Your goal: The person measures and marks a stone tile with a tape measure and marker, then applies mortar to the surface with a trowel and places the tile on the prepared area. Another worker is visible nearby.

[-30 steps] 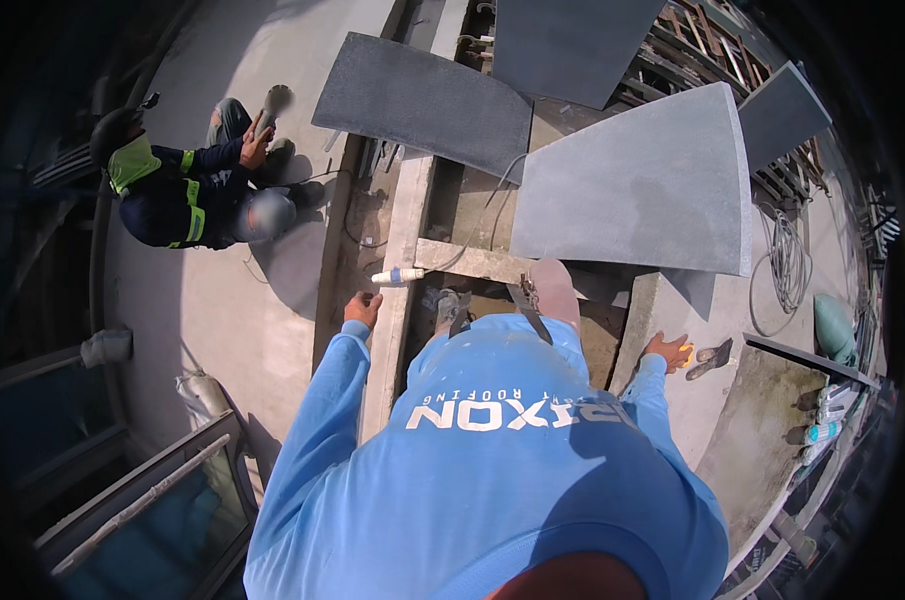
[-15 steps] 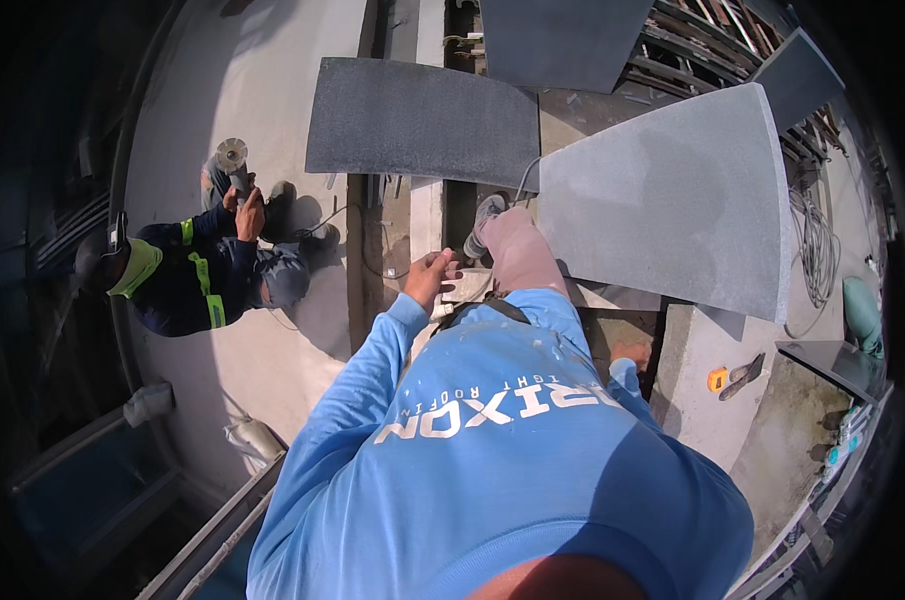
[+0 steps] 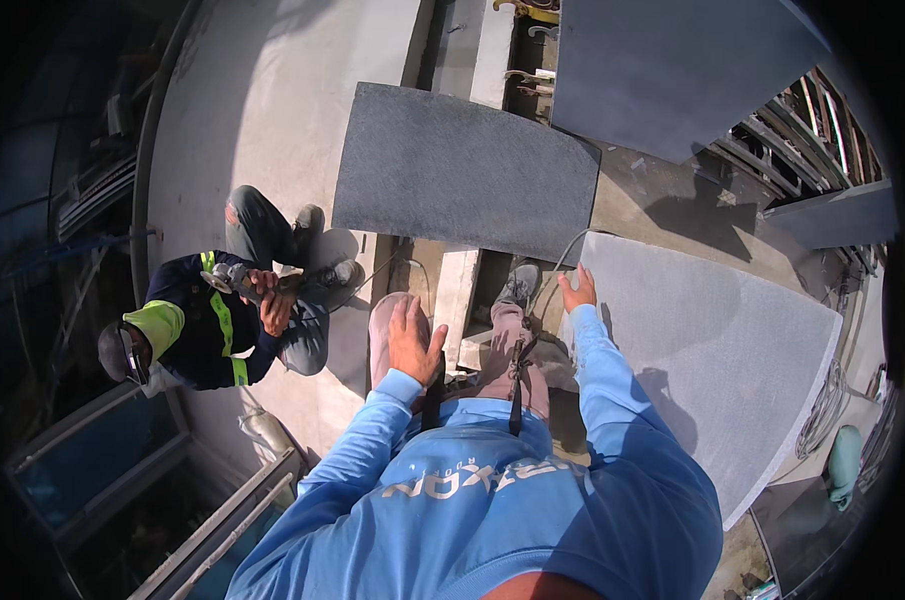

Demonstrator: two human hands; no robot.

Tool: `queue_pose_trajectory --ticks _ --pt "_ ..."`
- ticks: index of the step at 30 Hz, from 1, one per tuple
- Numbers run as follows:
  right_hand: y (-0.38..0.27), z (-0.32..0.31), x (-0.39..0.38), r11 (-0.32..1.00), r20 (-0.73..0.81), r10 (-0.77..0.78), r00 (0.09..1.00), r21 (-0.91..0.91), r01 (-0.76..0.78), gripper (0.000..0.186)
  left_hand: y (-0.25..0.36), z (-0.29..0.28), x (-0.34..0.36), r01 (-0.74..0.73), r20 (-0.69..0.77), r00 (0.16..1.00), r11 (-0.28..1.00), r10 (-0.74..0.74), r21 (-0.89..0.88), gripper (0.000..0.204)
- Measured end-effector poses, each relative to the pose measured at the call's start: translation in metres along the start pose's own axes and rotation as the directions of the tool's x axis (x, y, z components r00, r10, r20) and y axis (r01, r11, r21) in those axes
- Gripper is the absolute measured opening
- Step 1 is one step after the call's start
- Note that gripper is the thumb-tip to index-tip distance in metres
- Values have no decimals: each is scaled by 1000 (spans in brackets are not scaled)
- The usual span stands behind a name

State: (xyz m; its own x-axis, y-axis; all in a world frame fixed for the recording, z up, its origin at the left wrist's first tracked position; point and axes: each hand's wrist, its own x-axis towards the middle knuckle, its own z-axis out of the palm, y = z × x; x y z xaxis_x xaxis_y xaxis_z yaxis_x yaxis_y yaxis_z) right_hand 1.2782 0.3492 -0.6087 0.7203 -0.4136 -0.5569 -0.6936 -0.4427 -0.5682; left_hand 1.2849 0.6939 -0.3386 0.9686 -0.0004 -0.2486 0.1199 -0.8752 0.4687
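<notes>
My left hand (image 3: 412,342) is over my left thigh, empty, with its fingers stretched out. Raised beside the left edge of a large light-grey slab (image 3: 712,350) is my right hand (image 3: 577,290), its fingers apart and nothing in it. I cannot tell whether it touches that edge. Ahead of both hands lies a dark-grey rectangular slab (image 3: 467,165). A thin cable (image 3: 569,247) curves between the two slabs, close to my right hand.
On the left a co-worker (image 3: 197,310) crouches, both hands around an angle grinder (image 3: 234,278). A concrete beam (image 3: 456,290) and gaps lie around my feet. Another dark slab (image 3: 672,75) is at the far right, beside stacked metal lengths (image 3: 802,130). Coiled cable (image 3: 824,405) lies right.
My right hand has come up from low on the right to the light slab's edge. My left hand has opened. The co-worker has lowered the grinder; my view has shifted.
</notes>
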Motion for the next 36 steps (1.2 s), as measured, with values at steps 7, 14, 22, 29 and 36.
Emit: queue_pose_trajectory --ticks 7,14,22,29,36 --pt "-92 -3 29 994 0 -73 997 -80 73 86 35 -189 211 -139 -897 348 961 273 239 88" --pt "-34 58 8 973 84 209 974 -119 -198 76 -70 -123 284 -166 -459 836 935 302 312 60" --pt "1 153 41 923 51 384 922 -27 -383 67 -347 33 387 59 -136 991 951 -18 303 55" --pt "208 360 175 607 47 727 685 421 -674 78 -427 109 590 210 32 977 978 -210 10 72" --pt "171 430 268 -137 239 891 385 952 -274 47 -425 108 628 201 -77 976 979 -203 -33 72"
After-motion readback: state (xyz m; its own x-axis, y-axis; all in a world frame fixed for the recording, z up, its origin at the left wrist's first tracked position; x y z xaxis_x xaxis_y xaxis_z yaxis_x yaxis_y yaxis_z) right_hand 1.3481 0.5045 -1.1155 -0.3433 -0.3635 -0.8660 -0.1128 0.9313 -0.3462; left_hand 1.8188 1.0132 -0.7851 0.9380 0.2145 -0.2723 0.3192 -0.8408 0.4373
